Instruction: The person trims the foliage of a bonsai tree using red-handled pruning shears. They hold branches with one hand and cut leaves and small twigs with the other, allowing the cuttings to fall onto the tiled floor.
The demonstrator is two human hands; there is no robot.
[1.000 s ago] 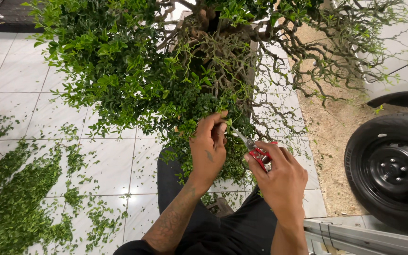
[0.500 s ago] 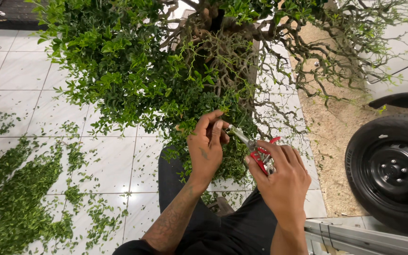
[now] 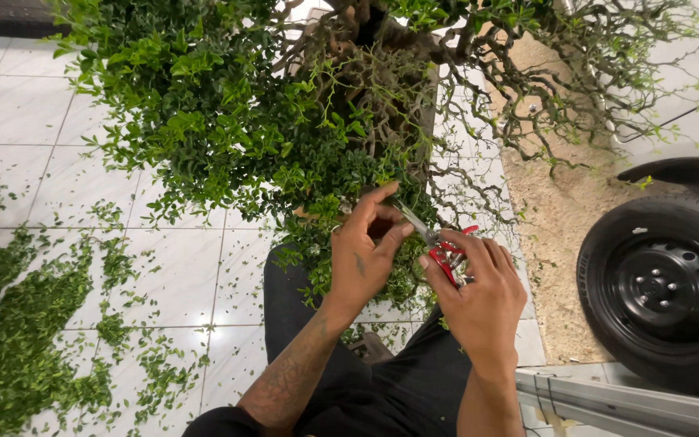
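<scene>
A bushy small-leaved tree [image 3: 228, 121] with twisted bare branches [image 3: 382, 89] fills the top of the head view. My left hand [image 3: 366, 251] pinches a leafy twig at the lower edge of the foliage, thumb and fingers closed on it. My right hand [image 3: 479, 295] grips red-handled pruning shears [image 3: 438, 243], whose metal blades point up-left toward the fingertips of my left hand. My dark-trousered legs [image 3: 382, 380] are below.
Green leaf clippings [image 3: 26, 340] lie heaped on the white floor tiles at the left. A black car tyre [image 3: 665, 295] stands at the right, beside a strip of sandy ground [image 3: 552, 218]. A grey metal rail [image 3: 624, 400] crosses the bottom right.
My right hand with the shears has moved up-left, bringing the blades closer to my left hand's fingers. My left hand has shifted its hold on the twig slightly.
</scene>
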